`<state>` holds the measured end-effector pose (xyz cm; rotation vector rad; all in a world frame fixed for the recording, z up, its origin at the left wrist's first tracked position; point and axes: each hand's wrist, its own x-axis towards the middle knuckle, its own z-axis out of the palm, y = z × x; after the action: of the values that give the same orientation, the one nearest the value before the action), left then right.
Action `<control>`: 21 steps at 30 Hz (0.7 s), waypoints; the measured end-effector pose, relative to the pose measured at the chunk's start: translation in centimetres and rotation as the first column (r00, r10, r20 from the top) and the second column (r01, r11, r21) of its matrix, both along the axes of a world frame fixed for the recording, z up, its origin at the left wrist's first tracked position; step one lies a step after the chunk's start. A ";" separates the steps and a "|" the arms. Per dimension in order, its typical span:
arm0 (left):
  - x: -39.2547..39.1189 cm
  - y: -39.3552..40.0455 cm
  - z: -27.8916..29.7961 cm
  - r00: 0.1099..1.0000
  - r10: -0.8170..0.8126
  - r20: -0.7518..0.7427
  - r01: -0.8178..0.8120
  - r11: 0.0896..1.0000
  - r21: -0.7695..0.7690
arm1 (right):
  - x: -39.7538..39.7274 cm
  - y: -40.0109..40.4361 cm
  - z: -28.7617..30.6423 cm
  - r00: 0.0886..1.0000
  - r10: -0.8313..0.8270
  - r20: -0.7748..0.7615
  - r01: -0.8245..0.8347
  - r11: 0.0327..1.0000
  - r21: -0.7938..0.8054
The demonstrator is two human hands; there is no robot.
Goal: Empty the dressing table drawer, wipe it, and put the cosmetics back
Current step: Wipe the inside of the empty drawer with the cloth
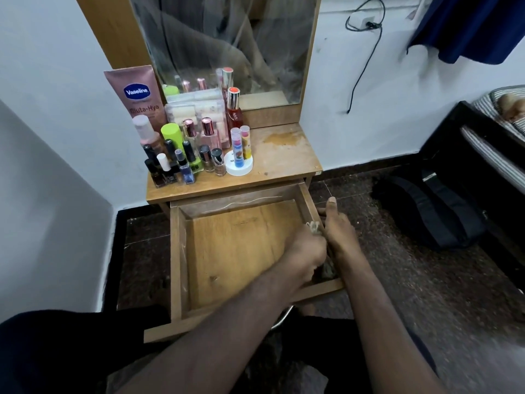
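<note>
The wooden drawer of the dressing table is pulled out, and its floor is bare. My left hand is inside it at the right side, gripping a crumpled greyish cloth against the right wall. My right hand holds that right wall from outside, thumb lying along the top edge. The cosmetics stand crowded on the left of the tabletop: a pink Vaseline tube, several nail polish bottles, perfume bottles, lip balms on a white jar.
A mirror rises behind the tabletop. A black backpack lies on the dark floor to the right, beside a bed. A black cable hangs down the white wall. My legs are under the drawer front.
</note>
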<state>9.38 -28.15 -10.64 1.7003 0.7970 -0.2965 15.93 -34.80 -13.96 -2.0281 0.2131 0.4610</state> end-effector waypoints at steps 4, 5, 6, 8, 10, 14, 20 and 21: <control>3.5 1.5 0.4 0.974 0.225 0.009 -0.225 0.974 0.022 | 0.1 -0.2 0.4 1.000 0.010 -0.012 -0.011 0.999 -0.047; 4.5 2.0 0.4 0.958 0.283 0.043 -0.285 0.958 0.029 | 0.1 -0.2 0.6 0.999 0.021 -0.028 -0.022 0.998 -0.055; 5.4 2.5 0.5 0.940 0.330 0.083 -0.334 0.942 0.041 | 0.1 -0.2 0.7 0.999 0.031 -0.036 -0.034 0.998 -0.059; 6.6 2.9 0.5 0.936 0.328 0.131 -0.344 0.929 0.134 | -0.1 -0.1 0.9 0.999 0.032 -0.040 -0.035 0.998 -0.053; 6.4 2.6 0.1 0.975 0.191 0.113 -0.217 0.928 0.304 | 0.1 -0.1 0.8 1.000 0.009 -0.029 -0.010 0.999 -0.041; 1.9 0.0 0.0 0.964 -0.259 -0.064 0.259 0.851 0.457 | 0.7 -0.3 -0.2 1.000 0.016 -0.018 -0.017 0.999 -0.032; 2.0 1.8 -1.0 0.992 -0.124 -0.017 0.125 0.992 0.024 | 0.9 -0.4 -0.8 1.000 0.003 -0.003 -0.003 0.999 -0.032; 3.1 2.2 -1.4 0.999 -0.035 0.011 0.034 0.999 0.011 | 0.8 -0.3 -0.7 1.000 0.000 -0.004 0.000 0.999 -0.044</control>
<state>12.49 -25.93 -12.02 1.7254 0.7630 -0.3070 16.78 -35.06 -14.63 -2.0700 0.2273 0.4646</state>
